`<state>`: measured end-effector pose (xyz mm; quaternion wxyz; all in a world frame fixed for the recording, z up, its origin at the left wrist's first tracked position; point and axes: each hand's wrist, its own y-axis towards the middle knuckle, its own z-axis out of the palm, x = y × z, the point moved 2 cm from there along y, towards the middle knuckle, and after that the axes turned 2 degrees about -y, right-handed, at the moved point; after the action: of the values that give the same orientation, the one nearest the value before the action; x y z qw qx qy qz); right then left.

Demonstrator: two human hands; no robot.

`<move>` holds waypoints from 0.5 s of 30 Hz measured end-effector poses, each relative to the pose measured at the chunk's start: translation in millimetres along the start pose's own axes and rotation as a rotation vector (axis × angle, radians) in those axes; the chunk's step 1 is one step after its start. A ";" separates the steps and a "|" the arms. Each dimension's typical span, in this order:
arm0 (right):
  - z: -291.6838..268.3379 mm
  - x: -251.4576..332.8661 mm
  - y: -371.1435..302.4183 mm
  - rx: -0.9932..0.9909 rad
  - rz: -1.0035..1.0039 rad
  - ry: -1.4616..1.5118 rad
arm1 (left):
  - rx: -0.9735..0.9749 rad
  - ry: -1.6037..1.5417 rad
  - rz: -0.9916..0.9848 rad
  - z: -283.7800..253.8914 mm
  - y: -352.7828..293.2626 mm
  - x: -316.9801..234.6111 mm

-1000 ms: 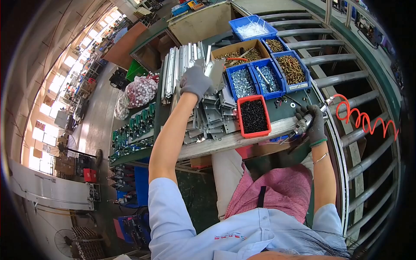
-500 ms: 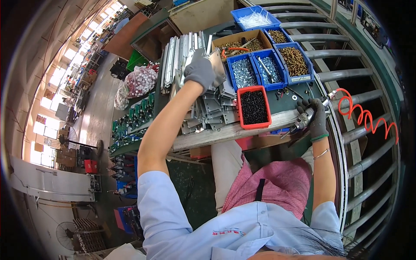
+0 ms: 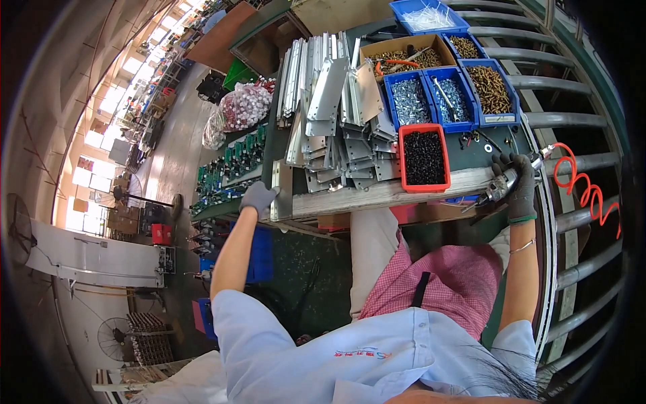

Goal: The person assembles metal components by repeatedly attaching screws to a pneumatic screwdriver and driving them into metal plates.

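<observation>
In its grey glove, my left hand [image 3: 258, 197] is closed on a flat metal bracket [image 3: 281, 185] at the near left edge of the bench. My right hand [image 3: 520, 192], also gloved, is wrapped round a pneumatic screwdriver [image 3: 496, 188] at the right end of the front edge. The tool's tip points left, and a red coiled air hose [image 3: 577, 176] runs off its back end. Between the hands lies a heap of metal brackets [image 3: 330, 145], with long metal strips behind. Beside the heap, a red bin [image 3: 447, 176] holds small black screws.
Blue bins [image 3: 502, 120] of brass-coloured and silver screws stand at the back right, next to a cardboard box [image 3: 369, 50] of fasteners. Green circuit boards [image 3: 229, 167] lie along the left. A roller conveyor [image 3: 565, 121] flanks the right side. Washers and small loose parts lie near the bins.
My left hand has come from the bracket heap to the bench's near left edge, bringing a bracket along. My right hand still grips the screwdriver. The whole view has shifted slightly.
</observation>
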<state>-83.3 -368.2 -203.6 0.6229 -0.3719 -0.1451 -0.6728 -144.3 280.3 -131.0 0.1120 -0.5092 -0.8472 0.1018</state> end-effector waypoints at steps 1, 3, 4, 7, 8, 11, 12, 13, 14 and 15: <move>-3.4 2.0 -0.4 -0.007 -0.012 -0.036 | 0.012 -0.003 0.009 7.4 -5.2 -14.0; -10.1 6.9 -0.9 0.002 -0.021 -0.065 | -0.264 0.109 0.115 8.1 -22.5 -43.7; -18.2 9.0 1.6 0.005 -0.025 -0.043 | -0.281 0.171 0.127 2.1 -32.5 -61.8; -16.1 3.7 3.3 0.033 -0.012 -0.027 | -0.309 0.280 0.148 -16.4 -40.2 -66.4; -12.5 2.0 2.9 0.029 -0.014 -0.017 | -0.356 0.357 0.189 -21.6 -41.5 -63.1; -11.7 3.6 2.7 0.020 -0.040 -0.027 | -0.412 0.369 0.224 -46.8 -41.2 -56.1; -14.2 4.4 4.2 0.023 -0.016 -0.011 | -0.498 0.371 0.201 -60.9 -46.6 -54.7; -17.0 6.7 4.2 0.021 0.002 0.006 | -0.585 0.372 0.185 -78.1 -51.0 -53.5; -18.0 6.7 4.6 0.033 0.024 0.050 | -0.639 0.344 0.127 -94.2 -55.5 -51.2; -14.4 3.9 3.9 0.039 0.044 0.096 | -0.690 0.317 0.074 -107.6 -63.3 -52.1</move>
<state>-83.9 -381.3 -211.8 0.6511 -0.3298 -0.1199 -0.6730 -142.1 211.3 -14.7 0.0597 -0.5566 -0.7850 -0.2654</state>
